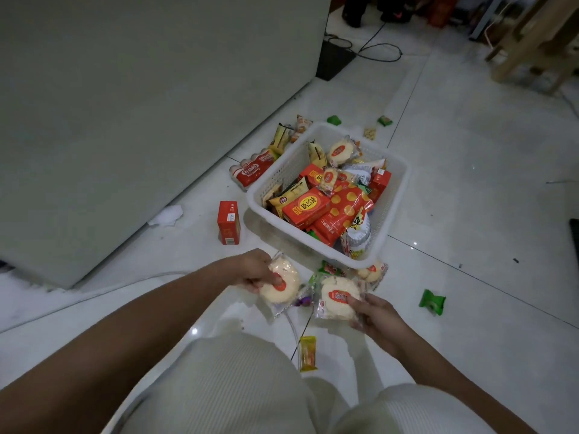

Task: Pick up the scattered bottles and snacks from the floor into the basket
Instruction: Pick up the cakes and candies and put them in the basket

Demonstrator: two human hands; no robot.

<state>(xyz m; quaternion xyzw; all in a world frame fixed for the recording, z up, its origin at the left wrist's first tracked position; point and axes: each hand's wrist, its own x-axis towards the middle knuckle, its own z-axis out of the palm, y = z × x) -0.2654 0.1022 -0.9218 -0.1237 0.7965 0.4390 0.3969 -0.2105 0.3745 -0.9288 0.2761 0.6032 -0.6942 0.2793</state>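
A white plastic basket point(393, 195) sits on the tiled floor, filled with red boxes, wrapped cakes and snack packs. My left hand point(255, 269) grips a round wrapped cake point(280, 288) just in front of the basket. My right hand point(374, 311) grips a second wrapped cake point(336, 300) beside it. A third wrapped cake point(372, 270) lies on the floor against the basket's near wall. A red drink carton point(228, 222) stands left of the basket. A pack of small bottles point(255, 169) lies behind the basket's left corner.
A large grey cabinet point(141, 104) fills the left side. Loose on the floor lie a green packet point(432, 302), a yellow packet point(308, 353), small green packets point(334, 120) beyond the basket, and snack bags point(282, 137). Cables point(376, 51) and wooden furniture legs point(529, 42) stand far back.
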